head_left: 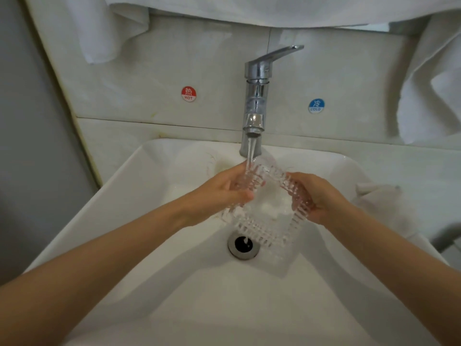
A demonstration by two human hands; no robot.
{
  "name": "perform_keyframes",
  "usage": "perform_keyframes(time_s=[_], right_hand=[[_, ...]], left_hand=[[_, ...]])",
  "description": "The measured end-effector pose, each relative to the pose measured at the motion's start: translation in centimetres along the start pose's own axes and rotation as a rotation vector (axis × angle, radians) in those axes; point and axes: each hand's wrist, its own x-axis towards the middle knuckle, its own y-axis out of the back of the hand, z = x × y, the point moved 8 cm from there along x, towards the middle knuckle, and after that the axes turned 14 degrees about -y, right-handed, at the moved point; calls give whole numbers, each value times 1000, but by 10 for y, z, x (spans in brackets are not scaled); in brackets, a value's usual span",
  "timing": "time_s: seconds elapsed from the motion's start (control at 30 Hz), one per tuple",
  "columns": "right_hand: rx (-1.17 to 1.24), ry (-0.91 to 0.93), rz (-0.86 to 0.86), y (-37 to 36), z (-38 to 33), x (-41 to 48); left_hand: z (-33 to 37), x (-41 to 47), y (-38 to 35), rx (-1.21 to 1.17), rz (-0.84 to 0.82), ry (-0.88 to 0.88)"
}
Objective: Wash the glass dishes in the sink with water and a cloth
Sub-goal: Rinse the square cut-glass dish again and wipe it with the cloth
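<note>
Head view, looking down into a wide white sink (pixel 199 295) with squared corners, filling most of the frame. Behind it, pale wall tiles (pixel 149 71), with white towels (pixel 249 8) draped along the top and down both sides. Reaching in from the bottom corners, two bare forearms (pixel 112 258), meeting over the middle of the basin. Standing at the back rim, a chrome tap (pixel 257 96), lever raised and pointing right, running a thin stream of water (pixel 250 151). Held up between the hands, clear of the basin floor and just above the drain, a square glass dish (pixel 269 213) with a ribbed rim, tilted, its far corner under the stream. Left hand (pixel 219 196) clamped on the dish's left edge, fingers curled beneath, thumb over the rim. Right hand (pixel 324 198) gripping the right edge, fingers wrapped under and showing through the glass. At the sink's right rim, a bunched white cloth (pixel 379 193), apart from both hands. Below the dish, a round chrome drain (pixel 243 244), open and dark. On the tiles, a red HOT sticker (pixel 188 93) left of the tap and a blue COLD sticker (pixel 316 106) to its right.
</note>
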Motion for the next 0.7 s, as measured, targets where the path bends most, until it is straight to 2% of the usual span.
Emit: perform_keyframes(time_s=[0.07,0.23,0.3,0.37,0.43,0.5,0.6,0.63,0.7], right_hand=[[1,-22,-5,-1,4,-1],[-10,16,17,-9,6,3],[-37,37,26,-12,6,4],[-41,12,15,-13,9,4],[-36,-6,15,-8,8,5],[-34,-17,10,-3,5,5],[-13,-53,-11,-1,4,4],[-6,-54,-15,-1,4,4],[-1,-37,0,-1,3,3]], left_hand=[[1,0,-1,-46,-19,-4],[5,3,15,226,361,39],[1,1,15,249,400,100],[-4,1,14,234,363,166],[-3,2,11,90,268,171],[0,3,4,-82,107,118],[5,0,1,-203,-118,31],[4,-1,1,-222,-150,36],[2,-2,2,-184,-91,61]])
